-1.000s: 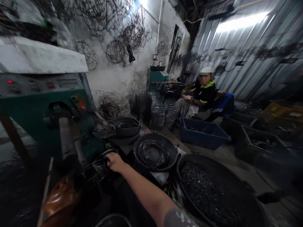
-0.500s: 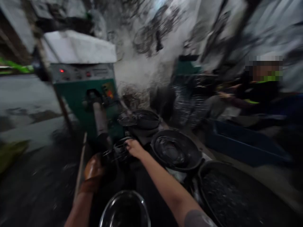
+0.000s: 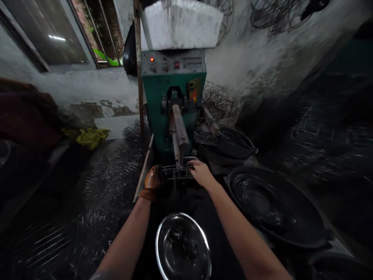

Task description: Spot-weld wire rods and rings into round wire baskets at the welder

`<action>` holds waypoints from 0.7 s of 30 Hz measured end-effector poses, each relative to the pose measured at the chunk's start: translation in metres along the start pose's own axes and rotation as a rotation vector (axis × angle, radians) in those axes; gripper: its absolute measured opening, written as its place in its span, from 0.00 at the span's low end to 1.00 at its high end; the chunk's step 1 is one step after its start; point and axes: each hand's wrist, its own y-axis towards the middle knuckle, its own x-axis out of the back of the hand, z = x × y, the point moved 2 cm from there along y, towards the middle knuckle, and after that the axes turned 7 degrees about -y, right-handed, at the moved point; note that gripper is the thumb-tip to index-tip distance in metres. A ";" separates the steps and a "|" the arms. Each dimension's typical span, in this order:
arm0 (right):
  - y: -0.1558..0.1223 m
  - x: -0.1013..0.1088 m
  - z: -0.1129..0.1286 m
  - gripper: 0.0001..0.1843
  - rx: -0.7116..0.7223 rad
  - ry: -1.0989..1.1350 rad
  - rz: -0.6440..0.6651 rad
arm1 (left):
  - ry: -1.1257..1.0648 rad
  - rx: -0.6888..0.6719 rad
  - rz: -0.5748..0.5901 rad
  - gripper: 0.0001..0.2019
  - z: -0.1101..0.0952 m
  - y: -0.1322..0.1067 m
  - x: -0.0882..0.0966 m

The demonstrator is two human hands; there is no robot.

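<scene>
We hold a small wire grid piece [image 3: 176,172] between both hands, flat, just under the near end of the grey arm [image 3: 179,130] that juts toward us from the green machine [image 3: 171,91]. Our left hand [image 3: 152,182], in an orange-brown glove, grips the grid's left edge with fingers curled shut on it. Our bare right hand [image 3: 201,174] closes over its right edge, fingers bent around the wire. Near us, between our forearms, sits a shiny metal bowl [image 3: 183,247]. To the right lies a wide dark basin [image 3: 276,210] with wire rings in it, and farther off another dark basin [image 3: 230,144] beside the machine. On the left, a heap of tangled wire [image 3: 96,186] covers the floor, with a yellow rag [image 3: 89,137] beyond it by the wall
</scene>
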 end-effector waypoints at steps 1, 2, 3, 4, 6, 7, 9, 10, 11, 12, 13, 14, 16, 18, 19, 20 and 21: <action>0.002 -0.001 0.002 0.17 0.006 -0.006 0.001 | 0.004 0.015 0.006 0.31 0.001 0.000 0.001; 0.005 -0.002 0.004 0.17 0.011 -0.012 0.003 | 0.010 0.035 0.005 0.32 0.003 0.001 0.002; 0.007 -0.003 0.006 0.17 0.013 -0.019 0.004 | 0.015 0.058 -0.005 0.32 0.003 0.001 0.004; 0.010 -0.004 0.009 0.17 0.010 -0.025 0.003 | 0.017 0.080 -0.018 0.33 0.004 0.001 0.005; 0.014 -0.006 0.013 0.18 -0.010 -0.041 0.002 | 0.018 0.100 -0.032 0.33 0.005 0.002 0.006; 0.015 -0.006 0.015 0.19 -0.025 -0.051 0.004 | 0.017 0.104 -0.027 0.33 0.005 0.002 0.006; 0.018 -0.005 0.018 0.19 -0.054 -0.076 0.022 | 0.021 0.117 0.001 0.32 0.006 0.004 0.006; 0.019 -0.004 0.020 0.19 -0.064 -0.090 0.034 | 0.023 0.131 0.015 0.32 0.007 0.005 0.005; 0.019 -0.003 0.022 0.18 -0.073 -0.102 0.047 | 0.024 0.149 0.022 0.33 0.008 0.005 0.004; 0.020 -0.002 0.024 0.18 -0.080 -0.113 0.060 | 0.024 0.168 0.024 0.33 0.008 0.006 0.003; 0.020 -0.001 0.025 0.18 -0.083 -0.124 0.073 | 0.022 0.184 0.022 0.33 0.009 0.007 0.002; 0.021 0.000 0.027 0.18 -0.084 -0.135 0.084 | 0.014 0.190 0.019 0.34 0.009 0.007 0.001; 0.020 0.003 0.030 0.18 -0.082 -0.157 0.103 | -0.014 0.179 0.015 0.35 0.008 0.008 -0.001; 0.020 0.004 0.031 0.18 -0.077 -0.173 0.108 | -0.030 0.176 0.005 0.35 0.008 0.007 -0.004; 0.020 0.004 0.032 0.19 -0.074 -0.177 0.109 | -0.032 0.183 0.003 0.35 0.009 0.007 -0.005; 0.020 0.005 0.032 0.19 -0.070 -0.177 0.111 | -0.031 0.195 -0.001 0.35 0.009 0.007 -0.006; 0.020 0.004 0.032 0.19 -0.066 -0.173 0.115 | -0.030 0.203 -0.005 0.34 0.010 0.007 -0.006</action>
